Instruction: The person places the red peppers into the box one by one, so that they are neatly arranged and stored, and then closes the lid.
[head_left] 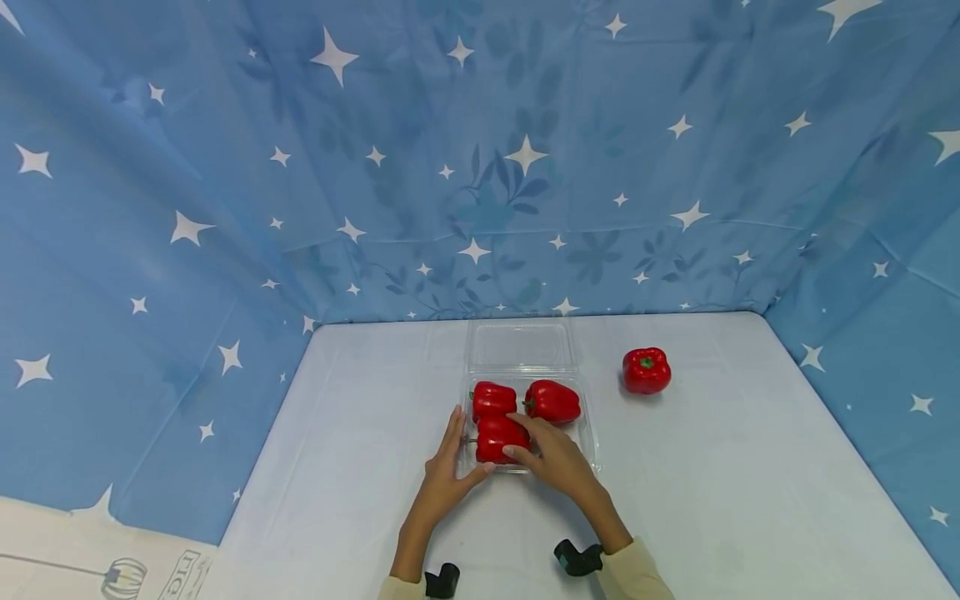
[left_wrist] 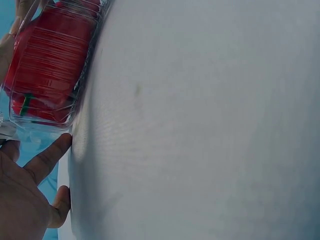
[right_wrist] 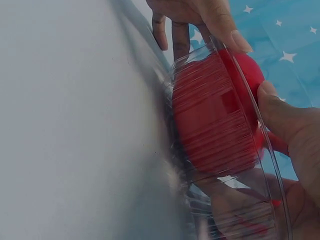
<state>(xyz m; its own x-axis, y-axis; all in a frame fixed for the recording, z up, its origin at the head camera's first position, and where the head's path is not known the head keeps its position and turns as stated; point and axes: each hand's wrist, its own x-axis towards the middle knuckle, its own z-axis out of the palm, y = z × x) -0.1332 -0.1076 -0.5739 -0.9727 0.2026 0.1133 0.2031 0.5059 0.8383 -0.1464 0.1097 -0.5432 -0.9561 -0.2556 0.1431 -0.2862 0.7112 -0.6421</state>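
Note:
A clear plastic clamshell container (head_left: 592,446) lies on the table with its lid (head_left: 521,346) folded back. Inside are three red bell peppers: one at the back left (head_left: 492,398), one at the back right (head_left: 555,402) and one at the front left (head_left: 497,442). My right hand (head_left: 558,458) holds the front left pepper between thumb and fingers, its thumb on the skin in the right wrist view. Fingers extended, my left hand (head_left: 444,483) rests along the container's left side, thumb at the front rim. Ribbed plastic covers the pepper (left_wrist: 50,55) in the left wrist view.
Another red bell pepper (head_left: 647,372) sits to the right of the container. The white table (head_left: 360,400) meets a blue star-patterned curtain (head_left: 420,208) at the back and sides. A printed cream cloth (head_left: 67,542) shows at the lower left.

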